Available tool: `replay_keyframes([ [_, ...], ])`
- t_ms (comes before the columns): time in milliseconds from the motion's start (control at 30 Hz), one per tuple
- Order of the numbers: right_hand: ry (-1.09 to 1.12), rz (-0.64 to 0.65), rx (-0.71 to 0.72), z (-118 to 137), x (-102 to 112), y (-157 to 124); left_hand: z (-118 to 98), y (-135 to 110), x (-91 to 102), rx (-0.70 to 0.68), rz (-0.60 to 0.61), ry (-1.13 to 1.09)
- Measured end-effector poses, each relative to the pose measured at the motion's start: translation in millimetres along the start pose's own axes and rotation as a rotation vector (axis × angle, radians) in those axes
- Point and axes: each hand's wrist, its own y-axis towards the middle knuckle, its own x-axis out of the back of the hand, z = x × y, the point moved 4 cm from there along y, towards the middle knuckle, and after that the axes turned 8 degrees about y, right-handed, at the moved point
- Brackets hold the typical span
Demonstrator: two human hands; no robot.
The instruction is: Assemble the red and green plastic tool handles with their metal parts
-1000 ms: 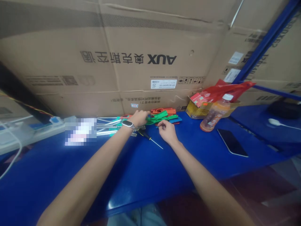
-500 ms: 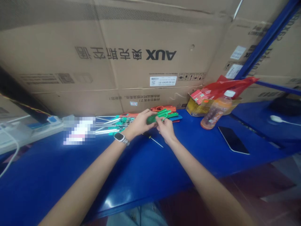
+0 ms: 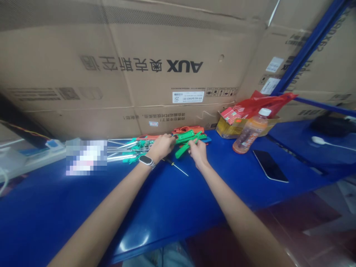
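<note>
My right hand (image 3: 198,152) pinches a long, narrow green plastic piece (image 3: 184,149), which is tilted and points down to the left. My left hand (image 3: 161,147), with a watch on the wrist, has its fingers curled at the near end of another green plastic shell (image 3: 185,137). Its thumb is hidden. Below the left hand lies a screwdriver (image 3: 180,169) with a thin metal shaft and a yellow collar, its handle partly covered. Orange plastic shells (image 3: 189,129) lie behind. To the left is a pile of metal rods with green plastic parts (image 3: 136,148).
A large cardboard box (image 3: 133,96) stands behind the blue table (image 3: 167,207). On the right are a drink bottle (image 3: 249,133), a phone (image 3: 269,165), a yellow carton (image 3: 226,126) with a red bag (image 3: 261,104), and a white spoon (image 3: 319,140). A power strip (image 3: 36,157) lies far left.
The green pieces, close together between both hands before, are now apart. My right hand has drawn one piece toward me, and my left hand has turned more palm-down. The view has shifted slightly.
</note>
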Motion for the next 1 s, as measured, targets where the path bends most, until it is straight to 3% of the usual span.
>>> replay_keyframes([
  [133,0.086,0.036,-0.071,2.7,-8.2,-7.5,7.8,-3.0,15.8,0.017,-0.133,-0.049],
  [267,0.137,0.127,-0.118,6.9,-14.5,-15.1,22.1,-21.9,47.4,0.049,-0.282,-0.088],
  [367,0.163,0.249,-0.113,9.9,-22.1,-23.6,32.2,-52.7,68.9,0.041,-0.332,-0.063],
  [500,0.134,0.46,-0.107,15.1,-35.9,-34.1,38.9,-112.3,75.1,-0.139,-0.314,-0.083],
  [633,-0.114,0.649,-0.111,19.6,-55.9,-31.0,42.4,-167.0,60.3,-0.146,-0.19,-0.168],
  [700,-0.268,0.711,-0.016,25.5,-71.3,-24.3,39.2,-183.0,50.9,-0.128,-0.077,-0.161],
  [833,-0.668,0.813,0.266,39.6,-114.4,-15.1,31.9,-193.0,44.0,-0.07,0.022,-0.152],
  [900,-0.922,0.86,0.309,41.4,-135.9,-14.1,31.1,-193.5,44.7,-0.038,0.019,-0.172],
  [1000,-1.051,0.834,0.32,45.4,-158.1,-14.5,33.7,-195.6,46.3,-0.007,-0.013,-0.216],
])
